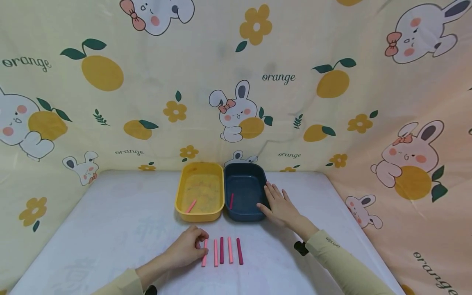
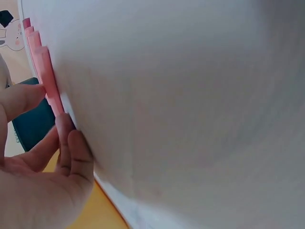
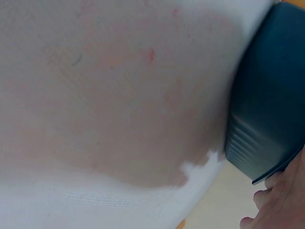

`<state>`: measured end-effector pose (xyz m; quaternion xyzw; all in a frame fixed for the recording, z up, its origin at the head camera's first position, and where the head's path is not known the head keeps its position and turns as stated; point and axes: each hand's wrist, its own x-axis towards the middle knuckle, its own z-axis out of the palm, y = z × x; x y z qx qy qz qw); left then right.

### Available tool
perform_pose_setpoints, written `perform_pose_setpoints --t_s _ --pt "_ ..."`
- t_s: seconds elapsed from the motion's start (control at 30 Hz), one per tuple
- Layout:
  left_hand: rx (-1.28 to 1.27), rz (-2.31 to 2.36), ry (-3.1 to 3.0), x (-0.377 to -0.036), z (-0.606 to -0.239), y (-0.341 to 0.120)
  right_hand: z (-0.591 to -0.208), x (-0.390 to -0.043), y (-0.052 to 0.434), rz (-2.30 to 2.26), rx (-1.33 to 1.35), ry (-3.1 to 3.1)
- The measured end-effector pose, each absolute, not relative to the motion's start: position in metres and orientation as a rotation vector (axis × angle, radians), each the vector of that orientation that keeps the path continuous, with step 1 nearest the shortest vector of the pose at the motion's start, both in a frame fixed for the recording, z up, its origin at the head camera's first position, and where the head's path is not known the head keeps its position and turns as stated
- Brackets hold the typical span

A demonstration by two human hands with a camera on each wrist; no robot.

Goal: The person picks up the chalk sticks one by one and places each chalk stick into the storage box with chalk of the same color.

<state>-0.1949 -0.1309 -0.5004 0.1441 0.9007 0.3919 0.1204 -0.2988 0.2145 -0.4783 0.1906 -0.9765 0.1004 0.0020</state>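
Note:
Several pink and dark red sticks (image 1: 221, 250) lie side by side on the white table (image 1: 110, 229). My left hand (image 1: 200, 241) curls over the leftmost light pink stick (image 1: 204, 254) and pinches its far end. In the left wrist view the fingers (image 2: 71, 152) and thumb close on that stick (image 2: 47, 78). My right hand (image 1: 275, 199) lies flat with straight fingers against the right rim of the dark blue tray (image 1: 258, 213); its fingertips (image 3: 279, 202) touch the tray's wall (image 3: 271, 95). A dark red stick (image 1: 231, 200) lies in that tray.
A yellow tray (image 1: 182, 192) stands directly left of the blue one, with one pink stick (image 1: 191, 206) inside. A patterned cloth with rabbits and oranges (image 1: 258, 82) hangs behind and on both sides of the table. A small black object (image 1: 300, 248) sits at my right wrist.

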Motion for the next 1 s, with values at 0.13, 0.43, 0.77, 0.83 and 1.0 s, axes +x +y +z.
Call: perform_pose_setpoints --t_s 0.13,0.43,0.77,0.83,1.0 --pt "0.379 1.1 2.625 -0.1961 -0.4965 -0.1296 -0.4788 -0.2994 0.215 0.31 0.604 -3.052" --pt "0.376 1.187 2.562 -0.1979 -0.4946 -0.1316 -0.4805 -0.2996 0.2156 0.314 0.601 -3.051" --pt "0.358 1.381 2.43 -0.1974 -0.4988 -0.1342 -0.4821 -0.3006 0.2163 0.304 0.602 -3.054" --pt "0.351 1.429 2.391 -0.1959 -0.4986 -0.1336 -0.4824 -0.301 0.2162 0.298 0.601 -3.057" --pt "0.343 1.504 2.325 -0.1923 -0.497 -0.1307 -0.4814 -0.3008 0.2156 0.295 0.6 -3.065"
